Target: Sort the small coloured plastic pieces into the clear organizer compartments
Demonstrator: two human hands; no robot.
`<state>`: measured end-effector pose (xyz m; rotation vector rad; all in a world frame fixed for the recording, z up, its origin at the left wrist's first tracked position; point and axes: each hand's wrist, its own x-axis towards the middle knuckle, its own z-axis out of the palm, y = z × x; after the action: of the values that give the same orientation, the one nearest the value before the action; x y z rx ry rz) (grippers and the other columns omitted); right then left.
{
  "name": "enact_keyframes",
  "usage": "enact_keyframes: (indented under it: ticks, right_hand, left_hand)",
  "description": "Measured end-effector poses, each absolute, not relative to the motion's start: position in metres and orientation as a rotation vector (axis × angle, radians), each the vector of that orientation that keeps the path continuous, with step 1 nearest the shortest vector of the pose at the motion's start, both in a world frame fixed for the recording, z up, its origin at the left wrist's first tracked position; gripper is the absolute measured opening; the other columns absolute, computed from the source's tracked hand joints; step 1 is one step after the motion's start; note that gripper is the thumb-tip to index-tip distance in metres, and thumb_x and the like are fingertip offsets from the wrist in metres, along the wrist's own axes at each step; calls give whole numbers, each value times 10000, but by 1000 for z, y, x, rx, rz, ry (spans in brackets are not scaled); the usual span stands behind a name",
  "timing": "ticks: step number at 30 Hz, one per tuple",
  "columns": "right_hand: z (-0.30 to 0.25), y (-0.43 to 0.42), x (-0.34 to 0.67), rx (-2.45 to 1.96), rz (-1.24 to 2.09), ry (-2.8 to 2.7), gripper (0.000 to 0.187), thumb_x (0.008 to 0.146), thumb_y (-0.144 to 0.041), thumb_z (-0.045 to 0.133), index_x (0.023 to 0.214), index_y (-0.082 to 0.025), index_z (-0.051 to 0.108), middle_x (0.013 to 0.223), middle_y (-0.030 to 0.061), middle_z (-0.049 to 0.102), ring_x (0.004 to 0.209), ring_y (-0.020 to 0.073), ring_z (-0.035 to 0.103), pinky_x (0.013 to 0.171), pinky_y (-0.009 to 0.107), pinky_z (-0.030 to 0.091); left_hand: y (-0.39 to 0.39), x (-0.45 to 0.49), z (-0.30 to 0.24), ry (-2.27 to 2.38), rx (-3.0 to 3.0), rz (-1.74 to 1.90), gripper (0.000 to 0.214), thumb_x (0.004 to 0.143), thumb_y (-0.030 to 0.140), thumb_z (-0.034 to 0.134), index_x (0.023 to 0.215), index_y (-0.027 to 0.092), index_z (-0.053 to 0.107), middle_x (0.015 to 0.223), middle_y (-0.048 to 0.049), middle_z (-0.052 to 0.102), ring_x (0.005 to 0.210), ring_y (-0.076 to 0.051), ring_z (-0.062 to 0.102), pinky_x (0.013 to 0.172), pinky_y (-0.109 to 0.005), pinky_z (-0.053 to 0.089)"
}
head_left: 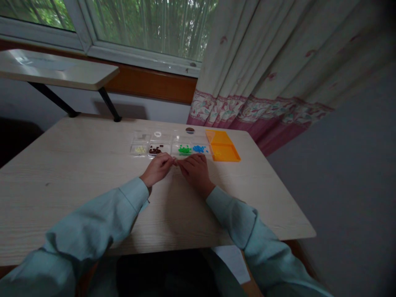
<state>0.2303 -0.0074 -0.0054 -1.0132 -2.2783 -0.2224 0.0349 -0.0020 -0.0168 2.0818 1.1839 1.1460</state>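
Observation:
My left hand (160, 168) and my right hand (197, 172) meet fingertip to fingertip above the table, just in front of the clear plastic boxes. Both are closed in a pinch; whatever lies between the fingers is too small to name. Behind my left hand, dark brown pieces (155, 149) sit in a clear box (167, 148), with cream pieces (140, 149) in the compartment to their left. Small green pieces (185, 150) and blue pieces (199, 149) lie in compartments behind my right hand. An open orange case (227, 151) stands to the right of these.
A round dark object (189, 130) lies behind the boxes. At the back left, a raised shelf (102, 78) stands on black legs. A floral curtain (235, 95) hangs by the table's (93, 173) back right corner, beside the window. White paper (232, 262) shows below the front edge.

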Motion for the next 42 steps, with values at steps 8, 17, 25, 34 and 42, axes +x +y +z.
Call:
enact_keyframes:
  ticks: [8, 17, 25, 34, 42]
  right_hand:
    - [-5, 42, 330, -1530, -294, -1783, 366, 981, -380, 429, 969, -205, 750, 954, 86, 738, 946, 244, 582, 880, 399, 346]
    - [-13, 49, 367, -1832, -367, -1814, 339, 921, -341, 472, 911, -165, 762, 986, 141, 695, 1029, 307, 459, 874, 452, 287]
    - [-18, 51, 364, -1867, -342, -1793, 349, 906, -320, 459, 910, -138, 757, 1028, 171, 667, 1019, 311, 452, 850, 455, 321]
    - [-14, 50, 362, -1871, -269, -1724, 344, 899, -350, 475, 913, -154, 757, 1014, 155, 690, 1027, 309, 478, 873, 447, 338]
    - [-10, 44, 337, -1659, -248, -1775, 314, 923, -355, 497, 926, -174, 753, 965, 112, 709, 1000, 273, 525, 914, 426, 344]
  left_hand:
    - [-3, 32, -21, 1261, 2185, 1102, 260, 959, 317, 475, 963, 199, 707, 859, -53, 652, 860, -190, 561, 825, -354, 429]
    - [-6, 35, -27, 1266, 2416, 917, 170, 871, 297, 627, 1007, 205, 669, 937, -64, 616, 943, -228, 523, 862, -381, 421]
    - [-4, 34, -29, 1256, 2460, 894, 159, 898, 306, 591, 996, 207, 666, 936, -61, 612, 938, -220, 529, 863, -382, 415]
    - [-4, 34, -29, 1275, 2447, 868, 155, 893, 299, 593, 990, 205, 668, 964, -70, 614, 960, -229, 538, 872, -393, 422]
    - [-5, 34, -28, 1283, 2436, 864, 207, 876, 359, 634, 1012, 203, 638, 979, -66, 606, 988, -239, 527, 901, -399, 424]
